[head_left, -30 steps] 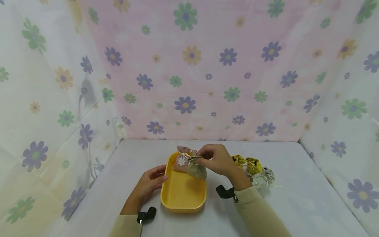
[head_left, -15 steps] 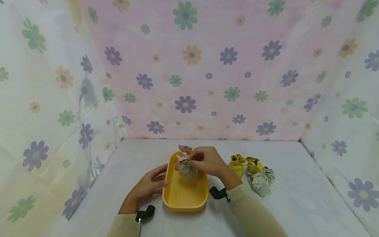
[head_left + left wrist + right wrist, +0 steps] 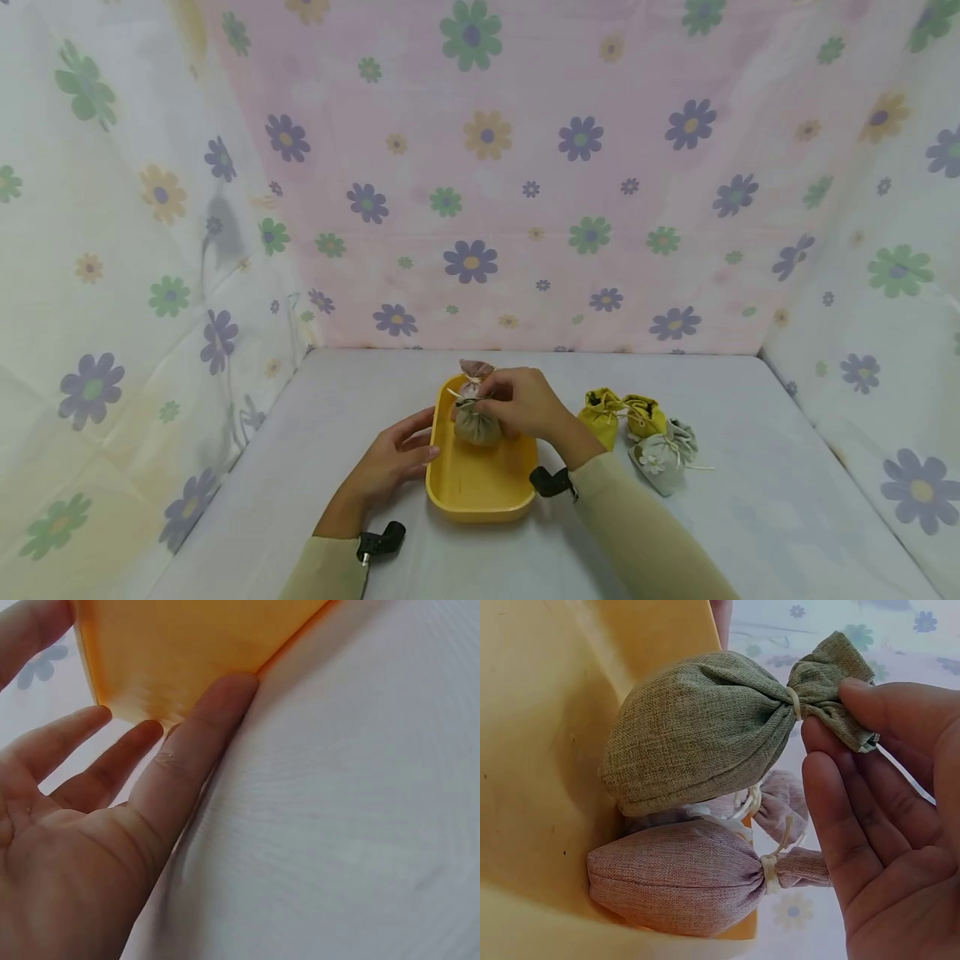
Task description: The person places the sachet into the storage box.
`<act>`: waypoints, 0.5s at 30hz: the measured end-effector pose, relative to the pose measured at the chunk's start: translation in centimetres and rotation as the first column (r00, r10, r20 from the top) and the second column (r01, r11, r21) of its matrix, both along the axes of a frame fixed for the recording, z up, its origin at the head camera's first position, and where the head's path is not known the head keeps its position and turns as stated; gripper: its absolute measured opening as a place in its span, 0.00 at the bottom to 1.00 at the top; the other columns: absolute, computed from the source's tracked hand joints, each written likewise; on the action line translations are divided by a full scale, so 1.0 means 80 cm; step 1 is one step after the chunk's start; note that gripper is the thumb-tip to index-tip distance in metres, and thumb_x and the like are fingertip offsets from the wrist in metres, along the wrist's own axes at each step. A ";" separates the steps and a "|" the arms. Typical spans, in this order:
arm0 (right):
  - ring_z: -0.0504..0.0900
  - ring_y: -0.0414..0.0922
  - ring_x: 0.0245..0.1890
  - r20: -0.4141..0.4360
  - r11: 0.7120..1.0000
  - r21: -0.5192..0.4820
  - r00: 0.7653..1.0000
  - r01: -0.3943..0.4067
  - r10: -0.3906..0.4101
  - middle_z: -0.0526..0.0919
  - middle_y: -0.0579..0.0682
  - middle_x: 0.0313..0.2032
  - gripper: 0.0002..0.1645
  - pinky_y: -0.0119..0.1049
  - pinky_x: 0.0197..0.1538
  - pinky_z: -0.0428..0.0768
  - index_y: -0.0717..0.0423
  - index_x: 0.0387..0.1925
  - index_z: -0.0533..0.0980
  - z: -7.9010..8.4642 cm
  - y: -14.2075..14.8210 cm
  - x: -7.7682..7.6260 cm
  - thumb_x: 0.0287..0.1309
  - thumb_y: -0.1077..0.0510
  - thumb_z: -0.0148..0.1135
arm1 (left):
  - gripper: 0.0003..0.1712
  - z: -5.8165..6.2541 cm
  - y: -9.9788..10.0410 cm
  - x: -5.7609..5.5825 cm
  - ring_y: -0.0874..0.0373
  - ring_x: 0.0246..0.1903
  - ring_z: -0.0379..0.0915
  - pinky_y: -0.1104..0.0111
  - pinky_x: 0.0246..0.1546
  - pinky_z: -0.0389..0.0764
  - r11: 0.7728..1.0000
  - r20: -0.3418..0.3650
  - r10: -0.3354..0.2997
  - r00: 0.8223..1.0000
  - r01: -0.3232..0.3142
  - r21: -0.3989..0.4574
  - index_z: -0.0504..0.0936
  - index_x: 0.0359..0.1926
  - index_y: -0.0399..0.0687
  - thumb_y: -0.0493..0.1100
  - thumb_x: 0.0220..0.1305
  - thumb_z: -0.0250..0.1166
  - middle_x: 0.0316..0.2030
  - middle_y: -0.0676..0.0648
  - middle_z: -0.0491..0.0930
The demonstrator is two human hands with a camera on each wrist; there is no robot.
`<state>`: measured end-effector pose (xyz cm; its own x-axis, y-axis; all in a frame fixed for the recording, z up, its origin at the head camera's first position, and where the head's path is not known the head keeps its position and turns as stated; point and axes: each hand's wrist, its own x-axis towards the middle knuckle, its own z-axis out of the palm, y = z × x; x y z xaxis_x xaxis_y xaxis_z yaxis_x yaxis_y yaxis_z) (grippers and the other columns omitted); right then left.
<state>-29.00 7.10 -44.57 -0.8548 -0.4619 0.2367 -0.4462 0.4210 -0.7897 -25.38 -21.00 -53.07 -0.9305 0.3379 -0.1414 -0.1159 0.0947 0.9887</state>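
Observation:
My right hand (image 3: 521,404) pinches the gathered neck of a grey-green drawstring pouch (image 3: 697,727) between thumb and fingers. This pouch hangs over the far part of a yellow tray (image 3: 483,496). Beneath it, in the right wrist view, a pink pouch (image 3: 679,877) lies in the tray, with a second pink pouch (image 3: 780,802) partly hidden behind. My left hand (image 3: 393,454) is at the tray's left side. In the left wrist view its fairly straight fingers touch the tray's outer wall (image 3: 180,652).
Right of the tray on the white table (image 3: 765,500) sit two mustard-yellow pouches, one upright (image 3: 600,417) and one beside it (image 3: 643,412). A pale grey pouch (image 3: 660,462) with a white flower lies in front of them. Flowered cloth (image 3: 525,217) walls the table's back and sides.
The grey-green pouch has moved left over the tray with my right hand, staying pinched. The tray and my left hand have shifted a little to the right and away from me.

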 end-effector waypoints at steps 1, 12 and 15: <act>0.87 0.35 0.42 0.008 1.000 0.006 1.000 0.007 -0.007 0.88 0.36 0.38 0.03 0.33 0.50 0.87 0.42 0.36 0.86 0.000 0.000 -0.001 0.62 0.51 0.74 | 0.40 0.000 0.000 -0.001 0.47 0.70 0.71 0.57 0.55 0.86 1.000 0.000 0.001 1.000 -0.001 0.002 0.67 0.76 0.65 0.45 0.66 0.73 0.74 0.50 0.69; 0.85 0.36 0.39 0.038 0.989 0.146 0.999 0.000 -0.006 0.86 0.35 0.38 0.02 0.34 0.47 0.87 0.38 0.36 0.86 0.000 -0.004 -0.012 0.63 0.51 0.73 | 0.38 -0.006 0.000 -0.003 0.46 0.70 0.72 0.58 0.54 0.87 0.998 0.013 0.055 0.998 -0.055 -0.034 0.72 0.73 0.64 0.48 0.64 0.74 0.73 0.50 0.71; 0.84 0.36 0.38 0.051 0.984 0.176 0.999 0.008 -0.017 0.86 0.35 0.38 0.02 0.33 0.45 0.86 0.38 0.37 0.86 0.003 -0.004 -0.011 0.63 0.50 0.73 | 0.37 -0.006 0.000 -0.003 0.47 0.70 0.71 0.58 0.55 0.87 0.998 0.013 0.052 0.999 -0.052 -0.026 0.72 0.73 0.64 0.47 0.64 0.74 0.73 0.51 0.71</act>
<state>-29.92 6.78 -44.30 -0.8695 -0.4819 0.1079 -0.4006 0.5606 -0.7247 -25.63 -20.99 -53.56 -0.9445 0.2855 -0.1622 -0.1348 0.1133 0.9844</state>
